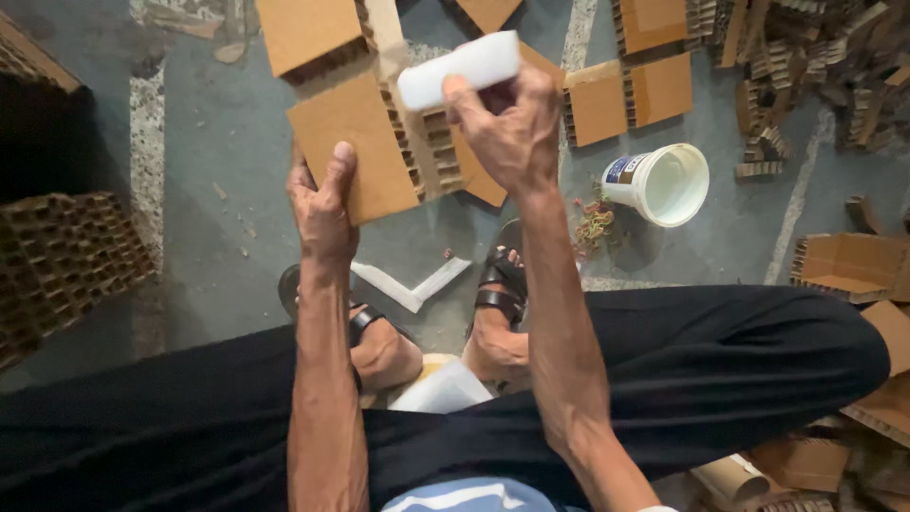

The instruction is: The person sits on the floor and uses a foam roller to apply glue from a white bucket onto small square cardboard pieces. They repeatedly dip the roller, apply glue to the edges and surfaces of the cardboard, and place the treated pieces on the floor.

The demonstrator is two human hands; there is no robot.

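The left hand [322,204] pinches the lower edge of a flat brown honeycomb cardboard piece [365,142], thumb on top, fingers hidden beneath. Just right of it, the right hand [512,123] closes around a white oblong block [460,68], pressing it onto the cardboard's ribbed edge. Farther right of that hand, a white plastic bucket [664,185] lies tipped on the grey floor [227,142].

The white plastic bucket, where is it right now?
The white bucket lies on the floor right of the right hand, beside cardboard pieces.

Matt brown corrugated cardboard piece [355,142]; smooth white block [458,68]; glossy plastic bucket [661,182].
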